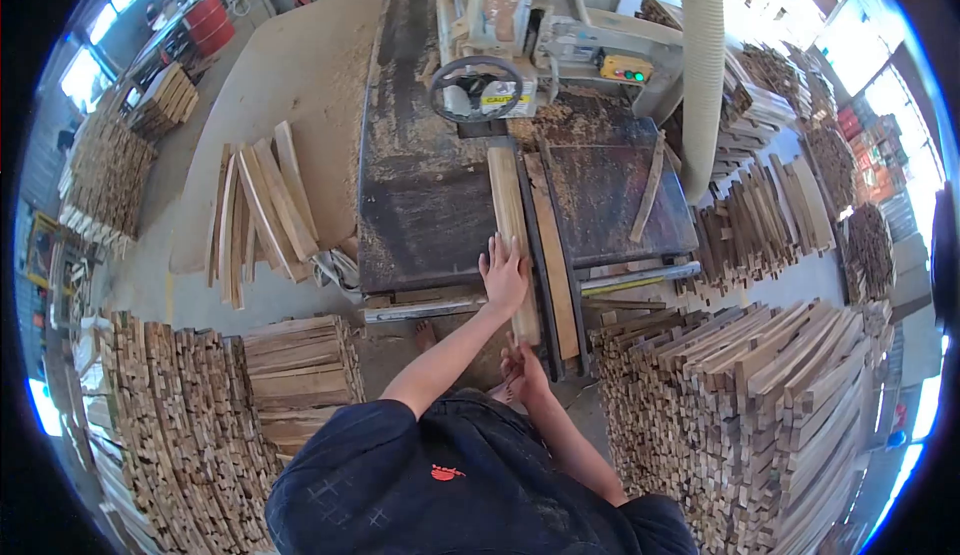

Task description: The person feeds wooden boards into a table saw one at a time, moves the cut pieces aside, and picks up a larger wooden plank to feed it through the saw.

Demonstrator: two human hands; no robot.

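A long wooden board [507, 195] lies lengthwise on the dark saw table [420, 205], its far end close to the machine head. My left hand [505, 275] rests flat on top of the board with the fingers spread. At the board's near end, past the table edge, my right hand [524, 371] has its fingers curled around the end. Right beside the board runs a guide fence [556, 265] with dark rails and a wood strip between them. Above the board's far end is the machine's black handwheel [475, 89].
Loose boards [265, 200] lie on the side table at left, and a thin offcut [648, 187] on the saw table's right. Tall stacks of wood stand at left [190, 405] and right [720, 405]. A ribbed hose [702, 75] hangs by the machine's yellow control box [624, 68].
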